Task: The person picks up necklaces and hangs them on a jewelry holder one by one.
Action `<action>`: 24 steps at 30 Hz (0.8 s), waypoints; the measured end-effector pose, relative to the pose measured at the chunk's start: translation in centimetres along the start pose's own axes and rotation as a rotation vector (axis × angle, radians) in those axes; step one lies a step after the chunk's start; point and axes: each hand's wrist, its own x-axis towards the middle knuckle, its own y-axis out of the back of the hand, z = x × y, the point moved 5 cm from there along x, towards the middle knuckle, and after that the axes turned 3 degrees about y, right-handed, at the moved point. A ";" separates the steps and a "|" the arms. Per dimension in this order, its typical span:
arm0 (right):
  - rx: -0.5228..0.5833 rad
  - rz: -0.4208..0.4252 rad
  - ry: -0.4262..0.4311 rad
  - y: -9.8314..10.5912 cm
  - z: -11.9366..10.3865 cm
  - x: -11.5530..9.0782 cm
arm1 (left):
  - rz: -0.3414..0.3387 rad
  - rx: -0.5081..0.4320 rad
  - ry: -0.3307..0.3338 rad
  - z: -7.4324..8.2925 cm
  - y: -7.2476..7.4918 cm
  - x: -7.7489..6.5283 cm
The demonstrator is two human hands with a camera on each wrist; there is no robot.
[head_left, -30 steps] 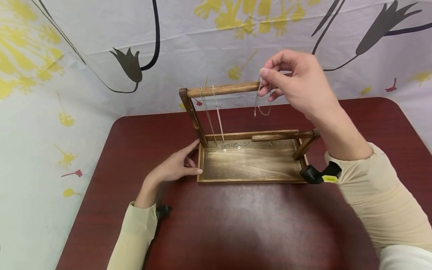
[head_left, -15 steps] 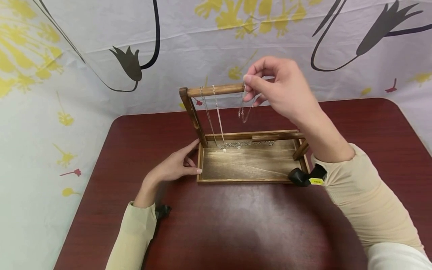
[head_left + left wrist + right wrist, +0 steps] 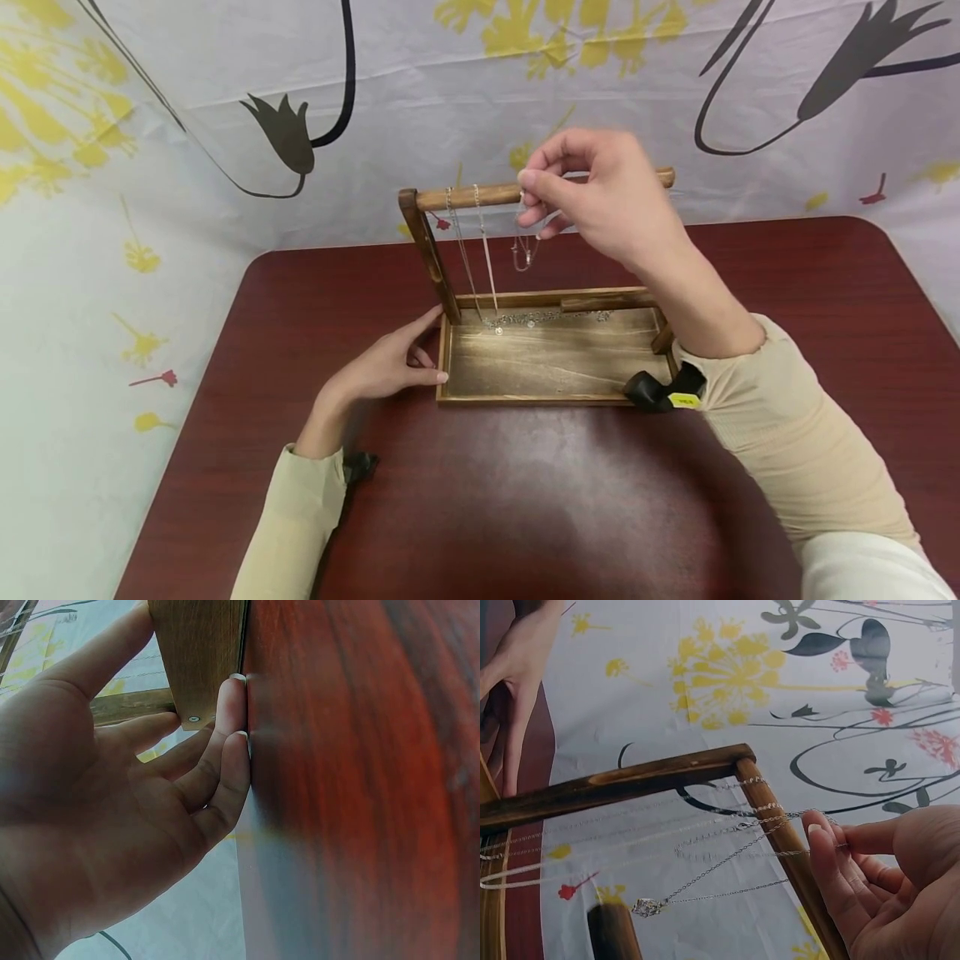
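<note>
My right hand point(image 3: 600, 200) pinches a thin silver necklace point(image 3: 522, 258) between thumb and fingers at the upper wooden bar point(image 3: 491, 196) of a jewelry stand. The right wrist view shows its sparkling pendant point(image 3: 649, 906) dangling from the chain. Left of this hand, two silver necklaces hang over the bar, including one with a straight, bar-like piece point(image 3: 489, 262). My left hand point(image 3: 382, 362) rests against the left end of the stand's tray point(image 3: 555, 371), thumb and index finger spread apart along it. In the left wrist view its lower fingertips lie against the tabletop.
More silver chain point(image 3: 528, 318) lies along the back of the tray. A shorter, lower wooden bar point(image 3: 606, 300) extends over the tray from the right. The stand sits on a dark red table point(image 3: 525, 500) before a floral-patterned cloth point(image 3: 390, 100).
My right hand has moved left along the upper bar with the necklace, nearing the hanging ones. The bar's right end now shows. My left hand stays at the tray.
</note>
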 end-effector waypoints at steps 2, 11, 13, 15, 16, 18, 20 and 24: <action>-0.003 -0.006 -0.001 -0.4 0.1 0.0 | 0.000 0.004 0.004 -0.1 0.0 0.0; -0.020 0.007 0.022 -1.4 0.5 -0.3 | -0.002 0.014 0.008 -0.1 0.0 0.1; -0.026 0.023 0.036 -1.5 0.5 -0.4 | -0.002 0.014 0.010 -0.1 0.0 0.1; -0.030 0.037 0.043 -1.5 0.6 -0.5 | -0.002 0.014 0.012 0.0 0.1 0.1; -0.034 0.043 0.045 -1.5 0.6 -0.5 | -0.002 0.015 0.011 0.0 0.1 0.1; -0.035 0.056 0.046 -1.5 0.6 -0.6 | -0.002 0.016 0.011 0.0 0.1 0.1; -0.029 0.065 0.048 -1.4 0.7 -0.7 | -0.002 0.015 0.009 0.1 0.0 0.0; -0.010 0.079 0.049 -1.4 0.8 -0.9 | 0.001 0.016 0.010 0.1 0.0 0.0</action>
